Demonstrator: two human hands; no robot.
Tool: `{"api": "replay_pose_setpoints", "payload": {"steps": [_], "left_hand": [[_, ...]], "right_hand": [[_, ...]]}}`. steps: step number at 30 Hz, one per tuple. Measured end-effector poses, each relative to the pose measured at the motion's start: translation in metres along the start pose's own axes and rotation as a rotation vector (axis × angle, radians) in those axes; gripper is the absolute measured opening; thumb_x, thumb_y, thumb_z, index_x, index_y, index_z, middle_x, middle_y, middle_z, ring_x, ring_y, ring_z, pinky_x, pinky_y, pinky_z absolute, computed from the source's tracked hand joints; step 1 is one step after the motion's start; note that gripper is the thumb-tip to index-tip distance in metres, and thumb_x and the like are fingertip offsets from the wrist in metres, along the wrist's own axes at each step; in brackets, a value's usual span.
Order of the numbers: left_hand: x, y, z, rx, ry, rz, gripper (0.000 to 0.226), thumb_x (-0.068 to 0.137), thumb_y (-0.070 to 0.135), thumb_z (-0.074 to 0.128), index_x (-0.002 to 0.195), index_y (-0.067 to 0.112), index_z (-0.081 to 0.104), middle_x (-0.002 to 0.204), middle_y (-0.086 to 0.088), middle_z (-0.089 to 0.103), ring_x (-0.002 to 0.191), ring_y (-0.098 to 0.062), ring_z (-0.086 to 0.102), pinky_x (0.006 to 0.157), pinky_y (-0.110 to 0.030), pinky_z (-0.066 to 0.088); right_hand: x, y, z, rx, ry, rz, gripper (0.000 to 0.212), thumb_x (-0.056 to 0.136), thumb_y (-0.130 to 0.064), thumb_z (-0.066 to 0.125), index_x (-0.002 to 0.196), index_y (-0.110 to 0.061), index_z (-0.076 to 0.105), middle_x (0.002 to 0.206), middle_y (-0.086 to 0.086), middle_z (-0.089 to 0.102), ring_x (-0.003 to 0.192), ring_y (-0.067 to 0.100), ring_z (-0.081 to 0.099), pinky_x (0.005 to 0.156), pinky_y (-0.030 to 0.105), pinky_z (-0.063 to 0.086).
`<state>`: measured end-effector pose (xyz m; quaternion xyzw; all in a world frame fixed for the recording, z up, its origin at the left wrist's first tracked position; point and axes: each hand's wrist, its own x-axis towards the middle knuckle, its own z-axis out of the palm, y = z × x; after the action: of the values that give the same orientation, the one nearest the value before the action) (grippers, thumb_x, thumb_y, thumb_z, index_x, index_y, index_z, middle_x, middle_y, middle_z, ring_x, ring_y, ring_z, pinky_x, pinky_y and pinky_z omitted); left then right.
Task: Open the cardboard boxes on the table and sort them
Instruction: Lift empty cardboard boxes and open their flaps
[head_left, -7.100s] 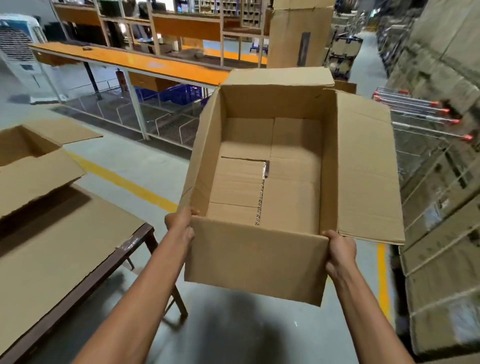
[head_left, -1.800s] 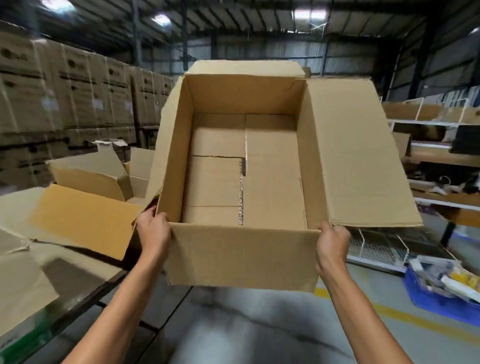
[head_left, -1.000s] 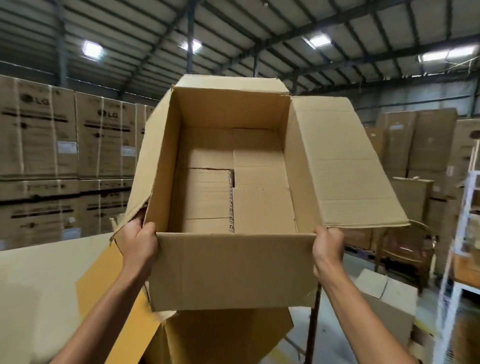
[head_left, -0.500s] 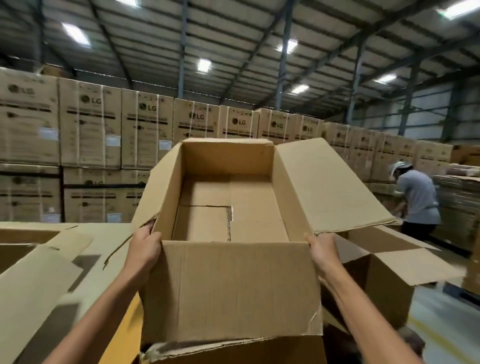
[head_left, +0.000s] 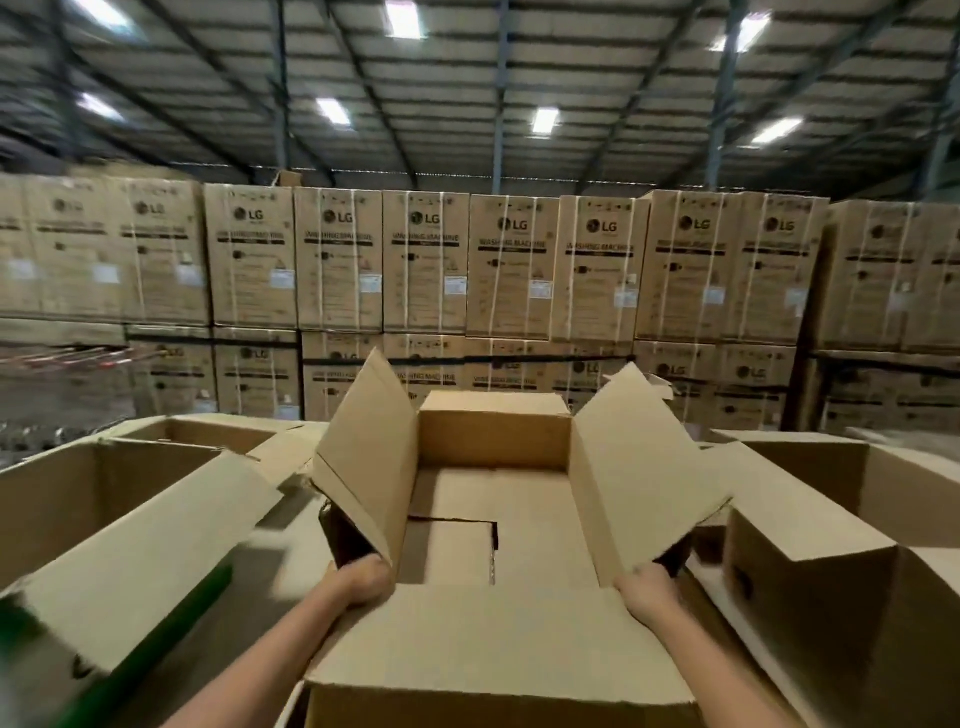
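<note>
The open box (head_left: 524, 499) sits low between the left neighbour box (head_left: 119, 525) and the right neighbour box (head_left: 810, 525). Can't tell if it's resting on anything yet. The left hand (head_left: 363, 579) and right hand (head_left: 649, 592) each grip a near corner, with the fingers curled out of sight behind the flaps.

My worry is that those raised side flaps snag the neighbours' flaps and it lands crooked. The bottom looks only folded, so it might sag.

The stacked cartons (head_left: 426, 260) behind read "LG" and "WASHING MACHINE".
</note>
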<state>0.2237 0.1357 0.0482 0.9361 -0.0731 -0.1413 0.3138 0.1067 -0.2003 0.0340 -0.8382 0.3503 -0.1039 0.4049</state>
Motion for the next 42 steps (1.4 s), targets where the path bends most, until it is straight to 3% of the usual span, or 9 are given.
{"api": "replay_pose_setpoints", "payload": {"steps": [3,8,13,16,20,24,31,36,42], "left_hand": [[-0.002,-0.010,0.018,0.034,-0.100,-0.042,0.051,0.108,0.036,0.033,0.143,0.001,0.045,0.149,-0.014,0.046,0.138,-0.029,0.043,0.110,-0.032,0.032],[0.003,-0.016,0.012,0.003,-0.089,-0.056,0.047,0.105,0.041,0.041,0.130,0.005,0.057,0.136,-0.012,0.055,0.130,-0.027,0.049,0.106,-0.032,0.036],[-0.004,-0.018,-0.004,-0.140,-0.114,-0.071,0.033,0.101,0.032,0.054,0.074,0.014,0.060,0.070,-0.004,0.059,0.061,-0.014,0.058,0.066,-0.026,0.046],[-0.008,-0.017,-0.019,-0.123,-0.149,-0.091,0.032,0.101,0.030,0.055,0.073,0.014,0.054,0.058,0.001,0.048,0.045,-0.010,0.043,0.050,-0.023,0.035],[-0.012,-0.014,-0.029,-0.061,-0.175,-0.142,0.030,0.100,0.034,0.053,0.090,0.007,0.060,0.075,-0.006,0.051,0.052,-0.014,0.041,0.049,-0.025,0.035],[-0.021,-0.007,-0.024,0.047,-0.172,-0.085,0.032,0.100,0.037,0.053,0.085,0.010,0.061,0.071,-0.002,0.048,0.056,-0.013,0.041,0.050,-0.022,0.034],[-0.028,0.003,-0.019,0.125,-0.245,-0.050,0.029,0.101,0.036,0.053,0.095,0.008,0.057,0.080,-0.005,0.056,0.055,-0.014,0.049,0.049,-0.023,0.037],[-0.036,0.035,-0.014,0.350,-0.202,0.160,0.038,0.103,0.034,0.050,0.127,0.007,0.060,0.126,-0.007,0.062,0.114,-0.027,0.060,0.093,-0.037,0.049],[-0.045,0.073,0.034,0.339,-0.504,0.217,0.052,0.104,0.044,0.043,0.147,0.016,0.044,0.148,0.005,0.044,0.138,-0.023,0.042,0.113,-0.043,0.037]], "right_hand": [[0.003,0.004,-0.001,-0.035,-0.019,0.046,0.032,0.098,-0.015,0.050,0.124,0.002,0.057,0.121,0.019,0.060,0.102,0.032,0.056,0.075,0.029,0.042],[0.003,0.005,-0.007,-0.021,-0.023,0.022,0.033,0.098,-0.019,0.049,0.124,0.000,0.056,0.118,0.019,0.062,0.101,0.034,0.059,0.074,0.031,0.043],[-0.003,0.012,-0.024,0.005,-0.051,0.015,0.025,0.099,-0.022,0.044,0.097,-0.003,0.060,0.082,0.006,0.059,0.068,0.019,0.055,0.053,0.026,0.040],[-0.004,0.013,-0.032,-0.014,-0.113,0.037,0.020,0.096,-0.016,0.045,0.095,-0.003,0.060,0.082,0.007,0.061,0.059,0.018,0.052,0.043,0.020,0.033],[-0.004,0.012,-0.029,0.034,-0.104,0.028,0.011,0.093,-0.008,0.052,0.087,-0.002,0.059,0.073,0.011,0.058,0.045,0.018,0.047,0.037,0.017,0.032],[-0.010,0.017,-0.025,0.020,-0.108,-0.009,0.010,0.083,-0.004,0.066,0.077,-0.006,0.058,0.068,0.010,0.057,0.056,0.021,0.053,0.051,0.026,0.040],[-0.035,0.009,-0.043,-0.374,-0.141,-0.151,0.009,0.079,-0.008,0.074,0.080,-0.005,0.066,0.068,0.005,0.068,0.054,0.015,0.067,0.045,0.023,0.048],[-0.059,-0.012,-0.061,-0.529,-0.087,-0.424,0.022,0.091,-0.036,0.068,0.087,-0.015,0.072,0.077,-0.001,0.073,0.065,0.010,0.070,0.070,0.034,0.060],[-0.081,-0.027,-0.047,-0.504,-0.540,-0.576,0.040,0.096,-0.046,0.059,0.121,-0.017,0.070,0.126,-0.001,0.067,0.111,0.016,0.062,0.100,0.038,0.049]]}}
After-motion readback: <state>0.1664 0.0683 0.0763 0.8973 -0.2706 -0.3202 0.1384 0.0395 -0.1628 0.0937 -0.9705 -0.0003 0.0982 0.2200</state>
